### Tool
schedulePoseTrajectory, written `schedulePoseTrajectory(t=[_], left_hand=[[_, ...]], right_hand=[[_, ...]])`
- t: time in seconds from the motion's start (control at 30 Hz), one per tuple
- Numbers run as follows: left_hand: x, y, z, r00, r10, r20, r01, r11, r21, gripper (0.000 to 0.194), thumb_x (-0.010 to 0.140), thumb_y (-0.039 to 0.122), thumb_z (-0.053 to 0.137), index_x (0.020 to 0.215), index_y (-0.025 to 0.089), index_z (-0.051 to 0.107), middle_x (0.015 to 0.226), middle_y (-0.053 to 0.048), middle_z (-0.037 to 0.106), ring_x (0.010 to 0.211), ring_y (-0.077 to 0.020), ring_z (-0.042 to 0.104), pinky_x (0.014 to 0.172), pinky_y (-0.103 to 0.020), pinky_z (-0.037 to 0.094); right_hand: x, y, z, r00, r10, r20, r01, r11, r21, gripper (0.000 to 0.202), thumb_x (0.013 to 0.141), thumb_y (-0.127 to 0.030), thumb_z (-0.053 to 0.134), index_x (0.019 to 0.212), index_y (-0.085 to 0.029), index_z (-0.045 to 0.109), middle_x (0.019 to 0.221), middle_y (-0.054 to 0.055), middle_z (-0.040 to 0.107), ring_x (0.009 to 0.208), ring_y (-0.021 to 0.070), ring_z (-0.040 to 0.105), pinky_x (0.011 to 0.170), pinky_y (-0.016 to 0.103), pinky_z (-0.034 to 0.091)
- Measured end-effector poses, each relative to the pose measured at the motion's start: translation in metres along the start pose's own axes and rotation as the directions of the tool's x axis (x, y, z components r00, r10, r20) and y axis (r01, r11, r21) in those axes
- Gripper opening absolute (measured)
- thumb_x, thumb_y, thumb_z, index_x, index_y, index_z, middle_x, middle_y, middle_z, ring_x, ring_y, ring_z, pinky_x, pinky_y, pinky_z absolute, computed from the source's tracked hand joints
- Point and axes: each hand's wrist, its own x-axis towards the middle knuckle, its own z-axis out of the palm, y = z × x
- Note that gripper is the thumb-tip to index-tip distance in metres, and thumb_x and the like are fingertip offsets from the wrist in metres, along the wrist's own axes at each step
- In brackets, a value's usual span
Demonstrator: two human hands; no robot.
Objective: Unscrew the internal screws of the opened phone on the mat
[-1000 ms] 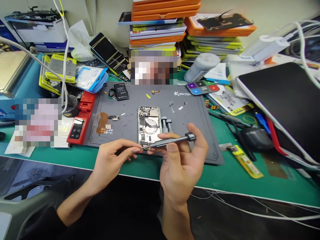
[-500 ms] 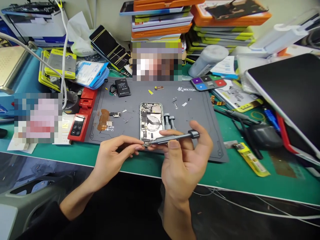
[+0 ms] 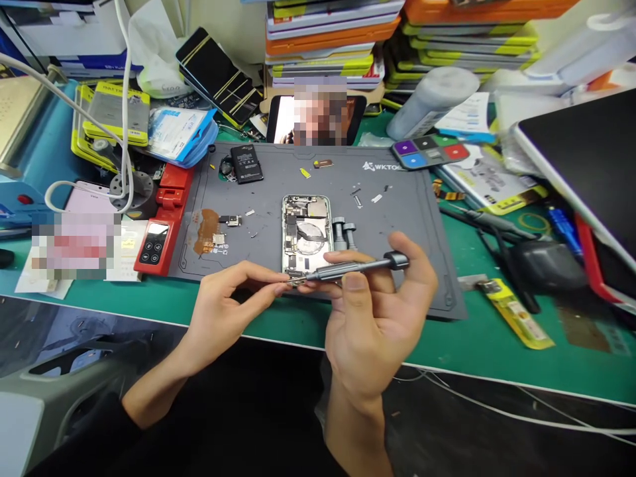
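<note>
An opened phone (image 3: pixel 307 228) lies on the grey work mat, its circuit board and round coil exposed. My right hand (image 3: pixel 370 324) holds a dark grey precision screwdriver (image 3: pixel 342 269) almost level, its cap near my raised forefinger. The tip points left across the phone's lower end. My left hand (image 3: pixel 223 301) is closed in a pinch right at that tip; whatever tiny piece is between the fingertips is too small to name. Two more grey screwdrivers (image 3: pixel 344 233) stand or lie just right of the phone, partly behind my right hand.
On the mat (image 3: pixel 278 179) lie a black battery (image 3: pixel 247 164), a small circuit piece (image 3: pixel 230 220) and loose bits. A red device (image 3: pixel 158 242) borders the left. A phone (image 3: pixel 355 119) leans at the back before stacked boxes (image 3: pixel 328 40). A yellow packet (image 3: pixel 517 315) lies right.
The camera view has shifted slightly, so the bench appears lower-angled and moved to the right. Both hands keep nearly the same pose, with the screwdriver still held across the phone's lower end.
</note>
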Motion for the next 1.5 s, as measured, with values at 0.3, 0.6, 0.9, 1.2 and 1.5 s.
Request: schedulePoseTrajectory(t=[0.3, 0.6, 0.9, 1.2, 1.5], left_hand=[[-0.001, 0.000, 0.000, 1.000, -0.002, -0.015, 0.001, 1.000, -0.018, 0.006, 0.100, 0.026, 0.082, 0.104, 0.022, 0.083, 0.101, 0.000, 0.083, 0.091, -0.0107, 0.080, 0.081, -0.017, 0.063], [-0.001, -0.001, 0.000, 1.000, -0.011, -0.020, 0.010, 1.000, -0.026, 0.005, 0.101, 0.028, 0.081, 0.103, 0.023, 0.081, 0.101, 0.002, 0.083, 0.090, -0.0106, 0.079, 0.081, -0.018, 0.063], [-0.002, -0.005, -0.001, 1.000, 0.015, 0.023, -0.013, 0.997, -0.074, 0.046, 0.102, 0.031, 0.082, 0.143, 0.029, 0.063, 0.127, -0.001, 0.078, 0.114, -0.0123, 0.075, 0.103, -0.024, 0.060], [-0.006, -0.011, -0.001, 0.998, 0.021, -0.058, -0.029, 0.988, -0.152, 0.008, 0.117, 0.027, 0.057, 0.122, 0.026, 0.062, 0.104, 0.002, 0.069, 0.099, -0.0064, 0.068, 0.092, -0.018, 0.054], [-0.007, -0.008, -0.002, 1.000, -0.009, -0.010, 0.007, 0.989, -0.145, 0.011, 0.116, 0.027, 0.057, 0.125, 0.026, 0.063, 0.104, 0.001, 0.070, 0.098, -0.0089, 0.069, 0.091, -0.022, 0.055]], right_hand=[[0.001, 0.003, -0.003, 0.998, -0.053, 0.042, 0.054, 0.998, -0.020, 0.047, 0.108, -0.016, 0.063, 0.151, -0.031, 0.052, 0.114, 0.001, 0.078, 0.087, 0.0154, 0.081, 0.072, 0.030, 0.073], [-0.001, 0.005, -0.004, 0.992, -0.099, 0.081, 0.102, 0.994, -0.041, 0.054, 0.105, -0.009, 0.064, 0.151, -0.036, 0.055, 0.119, 0.002, 0.077, 0.095, 0.0174, 0.082, 0.084, 0.036, 0.074], [0.011, 0.002, -0.002, 0.914, -0.405, -0.004, 0.395, 0.894, -0.211, 0.059, 0.104, -0.011, 0.062, 0.158, -0.034, 0.056, 0.121, 0.006, 0.070, 0.090, 0.0156, 0.075, 0.068, 0.029, 0.069], [0.029, 0.020, -0.006, 0.763, -0.490, 0.421, 0.644, 0.634, -0.429, 0.095, 0.090, 0.005, 0.072, 0.170, -0.033, 0.038, 0.119, 0.008, 0.064, 0.103, 0.0201, 0.075, 0.070, 0.027, 0.069], [0.027, 0.020, -0.005, 0.778, -0.462, 0.426, 0.626, 0.631, -0.458, 0.094, 0.090, 0.003, 0.071, 0.171, -0.035, 0.039, 0.141, 0.014, 0.059, 0.106, 0.0218, 0.076, 0.073, 0.032, 0.071]])
